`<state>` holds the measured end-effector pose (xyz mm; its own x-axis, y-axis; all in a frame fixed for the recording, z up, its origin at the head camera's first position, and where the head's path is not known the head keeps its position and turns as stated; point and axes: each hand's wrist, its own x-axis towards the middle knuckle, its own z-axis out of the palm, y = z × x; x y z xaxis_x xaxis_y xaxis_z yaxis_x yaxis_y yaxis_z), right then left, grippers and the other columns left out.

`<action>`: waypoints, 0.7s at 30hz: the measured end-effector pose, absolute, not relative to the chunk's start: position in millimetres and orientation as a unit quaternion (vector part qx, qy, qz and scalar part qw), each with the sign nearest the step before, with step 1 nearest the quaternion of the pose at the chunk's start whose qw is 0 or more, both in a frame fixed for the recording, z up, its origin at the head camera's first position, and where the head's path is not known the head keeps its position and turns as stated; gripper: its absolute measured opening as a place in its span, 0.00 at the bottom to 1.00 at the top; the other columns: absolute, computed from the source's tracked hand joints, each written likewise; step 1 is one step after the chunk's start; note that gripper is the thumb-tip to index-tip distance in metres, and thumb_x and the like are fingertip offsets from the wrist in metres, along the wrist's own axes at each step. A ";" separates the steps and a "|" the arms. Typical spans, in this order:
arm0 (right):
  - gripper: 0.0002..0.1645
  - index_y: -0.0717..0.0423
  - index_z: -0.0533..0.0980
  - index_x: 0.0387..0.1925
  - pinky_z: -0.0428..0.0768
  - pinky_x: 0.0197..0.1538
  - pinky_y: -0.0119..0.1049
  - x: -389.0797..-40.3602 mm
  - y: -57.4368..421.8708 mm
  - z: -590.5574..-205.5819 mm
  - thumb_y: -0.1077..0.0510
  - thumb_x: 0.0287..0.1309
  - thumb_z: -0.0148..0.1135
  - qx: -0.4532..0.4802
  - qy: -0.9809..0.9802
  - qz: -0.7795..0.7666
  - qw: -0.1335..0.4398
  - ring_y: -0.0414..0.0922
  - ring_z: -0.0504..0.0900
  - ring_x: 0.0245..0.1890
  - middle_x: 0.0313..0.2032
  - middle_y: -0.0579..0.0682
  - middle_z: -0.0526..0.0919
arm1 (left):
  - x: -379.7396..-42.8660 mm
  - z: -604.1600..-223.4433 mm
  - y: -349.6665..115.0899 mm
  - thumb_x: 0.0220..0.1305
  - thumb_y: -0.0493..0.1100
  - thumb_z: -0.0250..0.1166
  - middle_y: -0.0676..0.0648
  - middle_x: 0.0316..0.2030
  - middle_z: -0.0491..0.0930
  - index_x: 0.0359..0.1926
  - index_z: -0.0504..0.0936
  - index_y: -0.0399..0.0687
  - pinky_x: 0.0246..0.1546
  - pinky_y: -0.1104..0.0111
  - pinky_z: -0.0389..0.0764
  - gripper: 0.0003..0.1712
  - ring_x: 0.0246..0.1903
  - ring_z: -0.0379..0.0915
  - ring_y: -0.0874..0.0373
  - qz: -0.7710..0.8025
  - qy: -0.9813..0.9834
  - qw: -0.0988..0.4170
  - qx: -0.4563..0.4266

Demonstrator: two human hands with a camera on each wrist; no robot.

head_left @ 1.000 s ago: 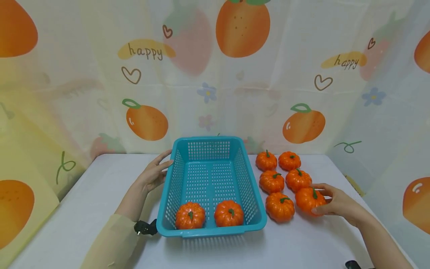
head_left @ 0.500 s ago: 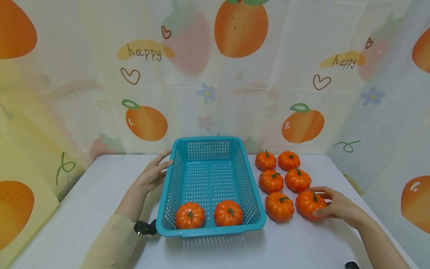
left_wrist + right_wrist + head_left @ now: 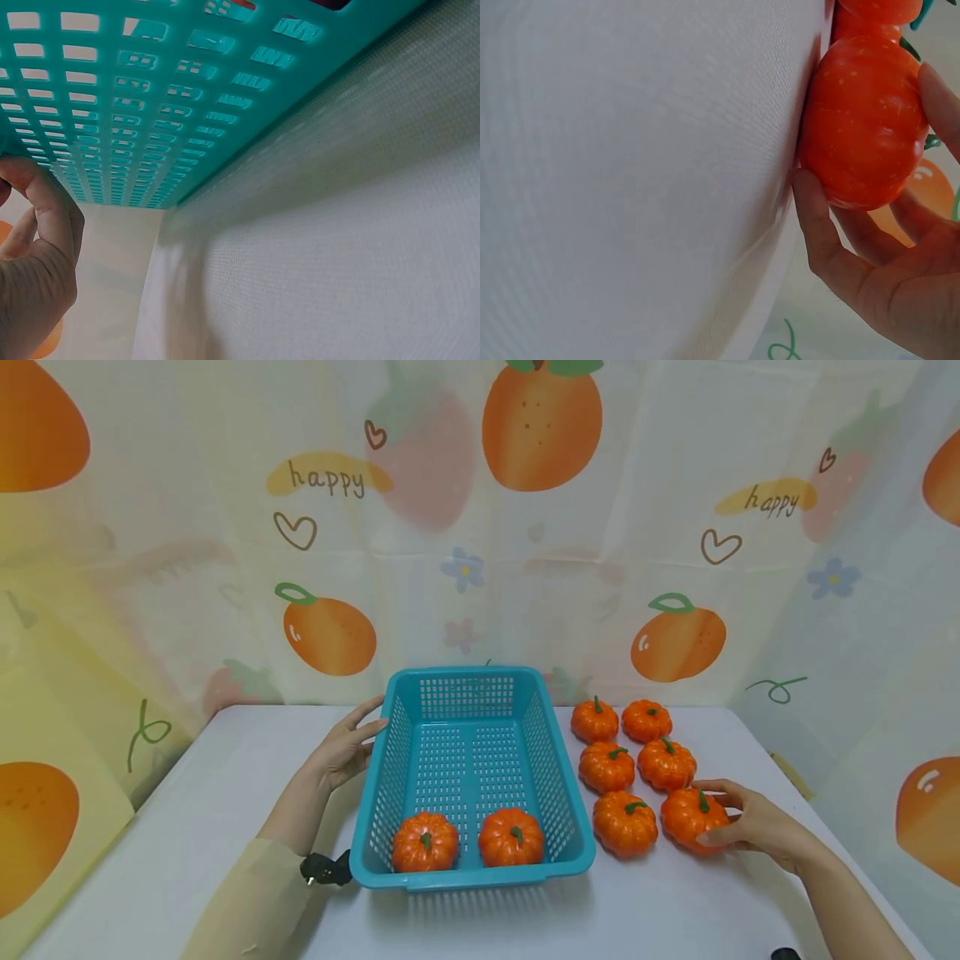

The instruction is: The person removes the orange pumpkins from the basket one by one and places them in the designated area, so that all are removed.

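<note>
A blue-green plastic basket (image 3: 472,878) with slotted walls stands mid-table, two small orange pumpkins (image 3: 425,842) lying at its near end. My left hand (image 3: 347,752) is at its left side, fingertips at the rim; in the left wrist view its fingers (image 3: 52,206) bend against the basket wall (image 3: 97,142). On the right, my right hand (image 3: 757,822) holds an orange pumpkin (image 3: 692,820) with a green stem, thumb on the near side and fingers round the far side. The right wrist view shows this pumpkin (image 3: 866,124) low against the white surface between thumb and fingers.
Several more pumpkins (image 3: 625,824) stand in two columns between the basket and my right hand. A black strap or device (image 3: 326,867) sits by my left wrist. Behind the white table (image 3: 480,927) hangs a fruit-printed curtain (image 3: 525,577).
The pumpkin in my right hand has come down slightly toward the table, mostly in the first half second. My left hand and the basket stay in place.
</note>
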<state>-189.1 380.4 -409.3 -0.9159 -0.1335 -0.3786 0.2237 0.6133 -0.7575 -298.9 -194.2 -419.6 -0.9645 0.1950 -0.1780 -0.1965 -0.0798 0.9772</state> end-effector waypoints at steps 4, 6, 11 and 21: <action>0.52 0.63 0.53 0.73 0.85 0.51 0.41 -189.5 381.2 -409.5 0.54 0.55 0.71 0.024 0.873 -0.441 0.206 0.59 0.71 0.60 0.68 0.77 0.54 | -299.6 -419.9 -194.0 0.71 0.48 0.59 0.54 0.45 0.78 0.78 0.50 0.60 0.38 0.71 0.86 0.41 0.39 0.81 0.60 0.731 0.669 0.133 -0.002; 0.52 0.63 0.53 0.73 0.85 0.52 0.41 -189.7 381.0 -409.0 0.53 0.55 0.71 0.024 0.874 -0.440 0.206 0.59 0.72 0.60 0.68 0.77 0.54 | -300.0 -420.1 -194.0 0.71 0.48 0.59 0.54 0.46 0.78 0.78 0.50 0.60 0.38 0.71 0.86 0.40 0.39 0.81 0.60 0.731 0.670 0.133 -0.003; 0.53 0.63 0.53 0.73 0.85 0.52 0.42 -189.5 380.7 -407.2 0.51 0.56 0.71 0.019 0.877 -0.434 0.207 0.58 0.73 0.59 0.68 0.77 0.54 | -300.3 -420.2 -194.0 0.72 0.48 0.59 0.54 0.45 0.78 0.78 0.50 0.60 0.37 0.72 0.86 0.40 0.38 0.81 0.60 0.733 0.667 0.133 -0.002; 0.51 0.63 0.53 0.74 0.85 0.52 0.44 -191.1 385.1 -402.5 0.50 0.59 0.68 0.009 0.882 -0.421 0.211 0.55 0.76 0.57 0.68 0.77 0.56 | -299.7 -420.9 -194.4 0.71 0.48 0.60 0.55 0.44 0.79 0.78 0.50 0.59 0.36 0.73 0.85 0.40 0.36 0.81 0.61 0.738 0.661 0.134 0.001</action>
